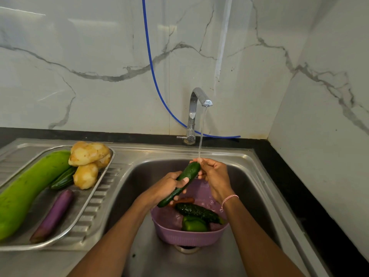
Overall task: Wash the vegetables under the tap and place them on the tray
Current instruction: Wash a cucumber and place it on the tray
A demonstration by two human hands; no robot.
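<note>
Both my hands hold a dark green cucumber (188,173) slanted over the sink, its upper end under the water stream from the chrome tap (196,108). My left hand (169,186) grips its lower half; my right hand (213,174) wraps its top end. Below them a purple basket (187,236) in the sink holds another cucumber (197,212), a green pepper (193,224) and a reddish-brown vegetable (184,200), mostly hidden. The steel tray (83,208) on the left drainboard carries a long pale green gourd (26,188), several potatoes (87,154), a purple aubergine (53,214) and a dark green vegetable (62,179).
The steel sink (249,188) has its drain just in front of the basket. A blue hose (153,76) hangs down the marble wall behind the tap. Black counter (299,196) runs along the right side to the corner wall.
</note>
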